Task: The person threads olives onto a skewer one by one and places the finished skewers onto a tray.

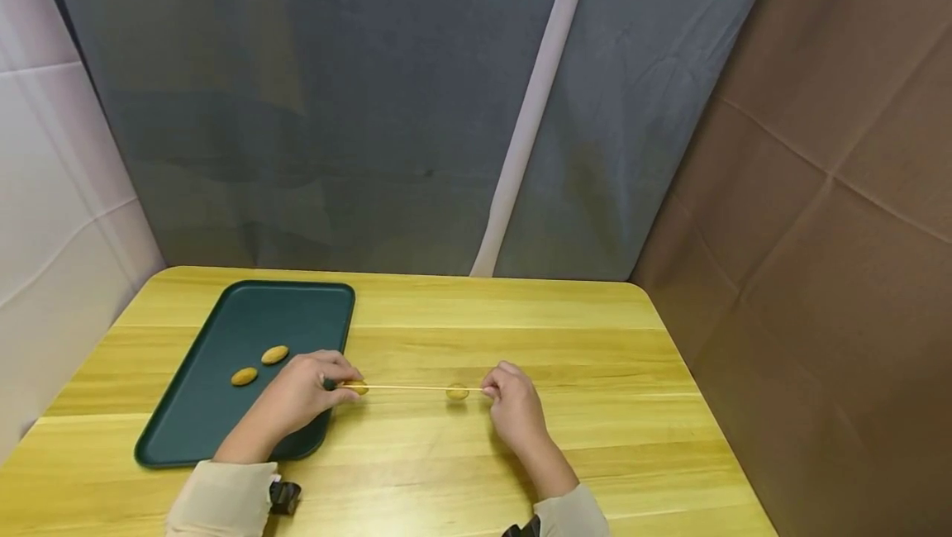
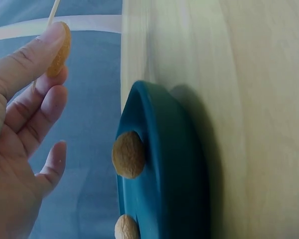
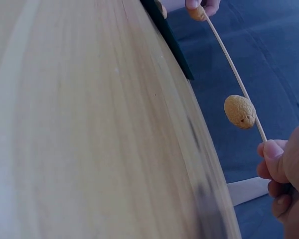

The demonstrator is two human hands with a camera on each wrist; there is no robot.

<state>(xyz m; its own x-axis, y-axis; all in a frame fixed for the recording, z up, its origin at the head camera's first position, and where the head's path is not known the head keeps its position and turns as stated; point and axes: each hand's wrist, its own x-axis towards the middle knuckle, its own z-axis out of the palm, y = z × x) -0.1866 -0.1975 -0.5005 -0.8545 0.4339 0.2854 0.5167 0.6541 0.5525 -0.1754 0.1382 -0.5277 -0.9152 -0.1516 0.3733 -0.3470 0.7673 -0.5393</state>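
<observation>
A thin wooden skewer (image 1: 409, 388) stretches between both hands above the table. My right hand (image 1: 515, 406) pinches its right end between thumb and fingers. Close to that hand, an oval, tan, wrinkled nut-like piece (image 3: 240, 112) sits on the skewer. At the other end, my left hand (image 1: 301, 392) grips a second tan oval piece (image 2: 62, 52) between thumb and fingers; the skewer runs up to this piece, partly hidden by the thumb. Below and beside the left hand lies a dark green tray (image 1: 238, 434) with two similar pieces, one farther back (image 1: 275, 354) and one nearer (image 1: 244, 377).
The tray's raised rim (image 1: 146, 438) lies under the left forearm. Beneath everything is a wooden table (image 1: 640, 438) with rounded back corners. Grey cloth (image 1: 372, 149) hangs behind it, brown cloth (image 1: 818, 314) at the right, white cloth (image 1: 59, 231) at the left.
</observation>
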